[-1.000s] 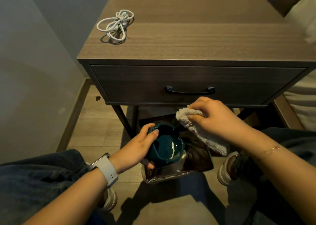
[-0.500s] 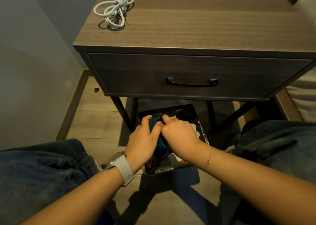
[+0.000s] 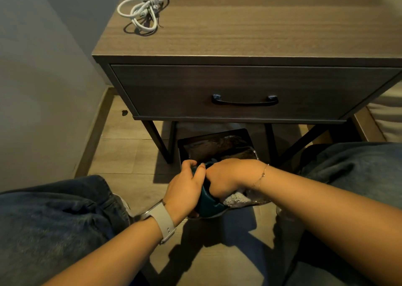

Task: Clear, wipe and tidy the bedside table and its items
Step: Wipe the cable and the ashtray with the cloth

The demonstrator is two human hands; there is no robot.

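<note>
Step in hand, judged from the pose: wiping the inside of the teal bowl (image 3: 205, 201) with the cloth (image 3: 236, 198)

- Left hand (image 3: 185, 188): its fingers (image 3: 188, 163) are curled over the far rim, thumb on the near side, gripping the bowl. The bowl is tilted on its side, low over the floor.
- Right hand (image 3: 226, 177): closed and pushed into the bowl's mouth. The cloth shows only as a pale edge just below it; the grip itself is hidden, so it probably holds the cloth bunched.
- A dark tablet (image 3: 215, 144) lies on the floor just beyond both sets of fingers.

To do the step well:
1. Keep the left grip firm; glazed ware slips.
2. Turn the bowl against the cloth, covering base and wall.
3. Keep it over the floor, clear of the tablet.

A coiled white cable (image 3: 142, 11) stays on the counter (image 3: 250, 29), well above and beyond the fingers
</note>
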